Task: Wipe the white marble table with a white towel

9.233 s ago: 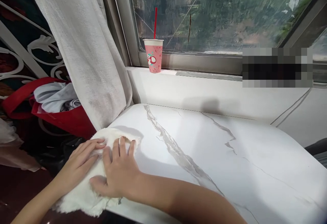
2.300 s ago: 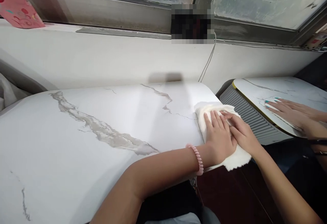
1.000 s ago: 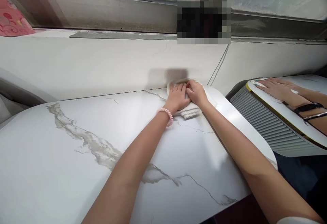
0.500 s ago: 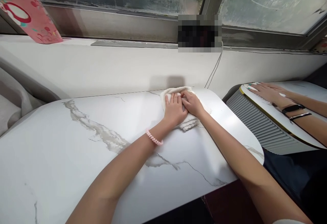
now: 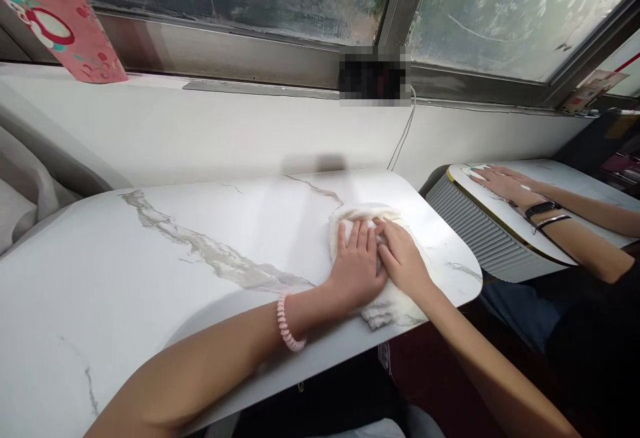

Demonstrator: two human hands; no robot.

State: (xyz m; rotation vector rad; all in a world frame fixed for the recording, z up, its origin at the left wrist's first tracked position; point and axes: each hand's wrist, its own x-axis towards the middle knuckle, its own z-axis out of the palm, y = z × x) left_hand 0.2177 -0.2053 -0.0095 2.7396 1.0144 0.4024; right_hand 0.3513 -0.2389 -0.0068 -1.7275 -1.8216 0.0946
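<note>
A folded white cloth (image 5: pixel 377 315) lies on the right part of a white marble-patterned tabletop (image 5: pixel 270 238). My left hand (image 5: pixel 357 265) presses flat on it, fingers stretched out and pointing away from me; a pink coiled band circles that wrist. Right beside it, my right hand (image 5: pixel 405 258) rests on the same cloth with fingers extended and slightly bent, touching the left one. Both palms face down, and part of the cloth is hidden under them.
To the right, another person's hands (image 5: pixel 500 181) lie on a second table (image 5: pixel 540 238) with a ribbed side. A wall and window frame run behind. A pink printed card (image 5: pixel 83 31) stands on the sill, and a cable (image 5: pixel 404 131) hangs down. Grey fabric (image 5: pixel 25 191) is at left.
Both hands and the cloth have slid from near the table's back edge toward its front edge. The view has shifted slightly. The other person's hands remain on their table.
</note>
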